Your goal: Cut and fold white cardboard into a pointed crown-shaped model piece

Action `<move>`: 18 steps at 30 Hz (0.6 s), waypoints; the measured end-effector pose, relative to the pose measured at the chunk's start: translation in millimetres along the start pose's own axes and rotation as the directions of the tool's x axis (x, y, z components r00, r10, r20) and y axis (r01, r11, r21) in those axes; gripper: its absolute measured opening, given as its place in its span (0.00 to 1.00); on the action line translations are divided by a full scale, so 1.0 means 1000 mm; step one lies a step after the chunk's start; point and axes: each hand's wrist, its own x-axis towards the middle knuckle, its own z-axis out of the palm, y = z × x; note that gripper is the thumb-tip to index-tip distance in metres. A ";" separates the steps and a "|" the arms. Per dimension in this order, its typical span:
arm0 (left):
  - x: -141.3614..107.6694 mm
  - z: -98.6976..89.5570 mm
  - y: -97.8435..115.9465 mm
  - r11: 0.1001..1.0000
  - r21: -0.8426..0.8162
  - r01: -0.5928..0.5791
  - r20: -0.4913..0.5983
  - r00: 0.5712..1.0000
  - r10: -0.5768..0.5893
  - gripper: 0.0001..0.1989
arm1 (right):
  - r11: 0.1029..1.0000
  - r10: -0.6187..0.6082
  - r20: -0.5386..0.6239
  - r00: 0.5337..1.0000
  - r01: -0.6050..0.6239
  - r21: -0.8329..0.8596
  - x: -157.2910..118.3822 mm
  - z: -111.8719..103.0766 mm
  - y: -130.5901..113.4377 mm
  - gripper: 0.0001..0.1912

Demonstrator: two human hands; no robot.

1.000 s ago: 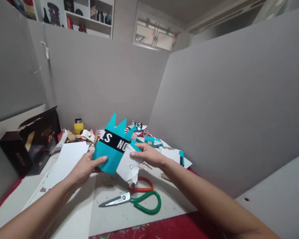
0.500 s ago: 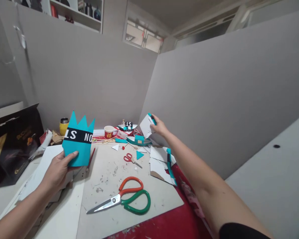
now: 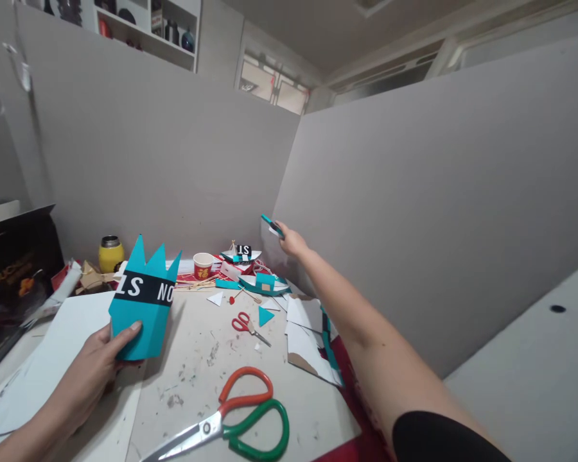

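Observation:
My left hand (image 3: 108, 353) grips the lower edge of a teal card piece (image 3: 142, 321) with a jagged top and a black band of white letters, its thumb across the front. My right hand (image 3: 291, 241) is stretched far forward near the wall, closed on a teal and white card piece (image 3: 271, 224) seen nearly edge-on. On the board between my arms lie large scissors (image 3: 221, 420) with one orange and one green handle. Small red-handled scissors (image 3: 250, 328) lie beyond them, beside a teal triangle (image 3: 265, 316).
White card scraps (image 3: 306, 330) are piled at the right. Two small paper boats (image 3: 264, 284) and a red paper cup (image 3: 203, 265) stand at the back. A yellow jar (image 3: 111, 255) and a dark box (image 3: 17, 282) are at the left.
The card in my right hand has turned from showing its white face to nearly edge-on, and that hand reaches farther forward. The view has shifted, with the large scissors now lower in it.

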 end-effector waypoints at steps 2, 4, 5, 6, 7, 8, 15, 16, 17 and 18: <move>0.001 0.001 -0.002 1.000 -0.027 -0.001 0.005 1.000 0.001 0.19 | 0.999 0.026 0.023 0.999 -0.025 -0.028 0.002 0.012 -0.001 0.28; 0.003 0.000 -0.005 1.000 -0.021 0.000 -0.006 1.000 0.000 0.17 | 0.997 0.055 0.051 0.997 -0.052 -0.057 0.001 0.023 -0.001 0.22; 0.004 0.000 -0.007 1.000 -0.014 0.003 -0.011 1.000 -0.003 0.17 | 0.996 0.069 0.061 0.996 -0.064 -0.068 -0.001 0.028 0.000 0.21; 0.004 -0.001 -0.008 1.000 -0.012 0.004 -0.009 1.000 -0.005 0.16 | 0.994 0.081 0.067 0.995 -0.076 -0.076 -0.004 0.031 0.000 0.21; 0.005 -0.001 -0.009 1.000 -0.014 0.005 -0.003 1.000 -0.005 0.16 | 0.993 0.091 0.070 0.993 -0.086 -0.077 -0.007 0.033 0.000 0.21; 0.005 -0.001 -0.010 1.000 -0.018 0.000 0.006 1.000 0.000 0.17 | 0.993 0.100 0.073 0.992 -0.095 -0.070 -0.009 0.034 -0.001 0.21; 0.001 0.004 -0.007 0.998 -0.052 -0.044 0.107 0.993 0.049 0.23 | 0.976 0.082 -0.041 0.996 -0.072 0.207 -0.028 0.010 -0.045 0.22; 0.000 0.005 -0.006 0.998 -0.053 -0.042 0.119 0.992 0.048 0.24 | 0.958 0.057 -0.057 0.997 -0.039 0.284 -0.035 0.007 -0.059 0.23; -0.002 0.006 -0.005 0.997 -0.056 -0.043 0.122 0.991 0.050 0.24 | 0.930 0.023 -0.050 0.998 -0.003 0.367 -0.046 0.005 -0.076 0.23; -0.004 0.007 -0.004 0.997 -0.063 -0.044 0.125 0.991 0.051 0.24 | 0.892 -0.028 -0.021 0.999 0.034 0.451 -0.060 0.005 -0.095 0.22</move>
